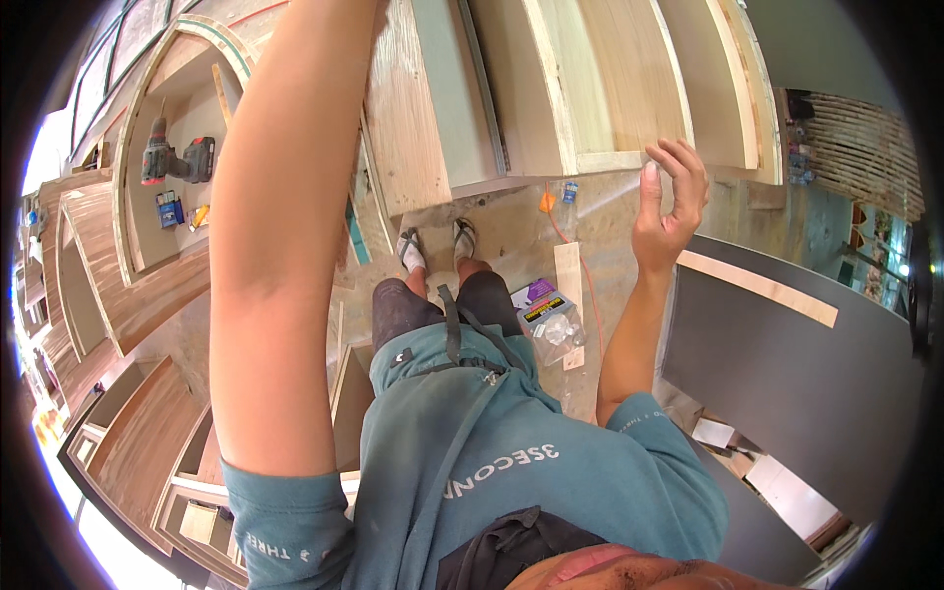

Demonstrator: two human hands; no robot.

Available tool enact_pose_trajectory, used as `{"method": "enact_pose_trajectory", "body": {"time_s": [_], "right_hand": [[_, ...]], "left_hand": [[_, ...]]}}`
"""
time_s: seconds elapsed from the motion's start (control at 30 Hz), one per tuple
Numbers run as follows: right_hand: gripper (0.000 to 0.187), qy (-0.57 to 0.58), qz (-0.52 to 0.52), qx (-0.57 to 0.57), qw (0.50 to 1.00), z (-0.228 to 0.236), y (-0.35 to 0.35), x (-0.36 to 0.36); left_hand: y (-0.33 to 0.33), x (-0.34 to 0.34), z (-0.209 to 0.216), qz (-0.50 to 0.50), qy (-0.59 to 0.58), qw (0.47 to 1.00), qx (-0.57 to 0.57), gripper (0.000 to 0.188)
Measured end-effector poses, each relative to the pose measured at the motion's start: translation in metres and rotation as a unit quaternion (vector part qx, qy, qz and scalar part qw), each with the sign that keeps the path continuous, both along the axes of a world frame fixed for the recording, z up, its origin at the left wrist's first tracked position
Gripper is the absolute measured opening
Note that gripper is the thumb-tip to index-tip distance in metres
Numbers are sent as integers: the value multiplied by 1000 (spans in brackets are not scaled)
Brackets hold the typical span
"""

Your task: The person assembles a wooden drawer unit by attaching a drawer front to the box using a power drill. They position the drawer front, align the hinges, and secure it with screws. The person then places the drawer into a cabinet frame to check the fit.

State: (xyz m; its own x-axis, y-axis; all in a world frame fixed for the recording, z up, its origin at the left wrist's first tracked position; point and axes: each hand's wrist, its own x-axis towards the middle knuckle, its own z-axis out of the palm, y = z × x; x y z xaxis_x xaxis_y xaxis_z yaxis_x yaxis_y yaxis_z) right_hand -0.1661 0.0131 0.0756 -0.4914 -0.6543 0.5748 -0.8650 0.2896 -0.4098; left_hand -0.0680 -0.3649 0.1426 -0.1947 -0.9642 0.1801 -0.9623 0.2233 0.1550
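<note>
A wooden cabinet carcass with pale edge strips and several dividers stands in front of me at the top. My right hand is at its near edge, by the corner of a pale strip. The fingers curve toward the thumb with a gap between them, and nothing shows in the hand. Whether the fingertips touch the wood I cannot tell. My left arm stretches forward along the cabinet's left side; the hand itself lies beyond the upper edge.
At left, a cordless drill and small boxes lie in an arched wooden frame. A dark panel with a wood strip stands at right. Near my feet are a purple box, a plastic bag and an orange cord.
</note>
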Motion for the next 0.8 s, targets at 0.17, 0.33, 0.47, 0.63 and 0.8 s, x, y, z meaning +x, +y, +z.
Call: {"method": "enact_pose_trajectory", "body": {"time_s": [0.17, 0.33, 0.47, 0.63, 0.8], "right_hand": [[17, -15, 52, 16, 998, 14, -20, 1], [31, 10, 89, 146, 985, 14, -36, 18], [50, -4, 111, 163, 980, 19, -35, 22], [55, 11, 83, 166, 983, 13, -16, 30], [54, 4, 76, 194, 978, 20, 21, 46]], "left_hand": [[-6, -2, -4, 5, -16, 1000, -10, 73], [-11, -4, -2, -2, -15, 1000, 7, 72], [-8, -1, 4, -6, -17, 1000, 7, 75], [-13, -3, -2, 7, -12, 1000, -6, 78], [-8, -9, 0, 13, -26, 1000, -2, 83]]}}
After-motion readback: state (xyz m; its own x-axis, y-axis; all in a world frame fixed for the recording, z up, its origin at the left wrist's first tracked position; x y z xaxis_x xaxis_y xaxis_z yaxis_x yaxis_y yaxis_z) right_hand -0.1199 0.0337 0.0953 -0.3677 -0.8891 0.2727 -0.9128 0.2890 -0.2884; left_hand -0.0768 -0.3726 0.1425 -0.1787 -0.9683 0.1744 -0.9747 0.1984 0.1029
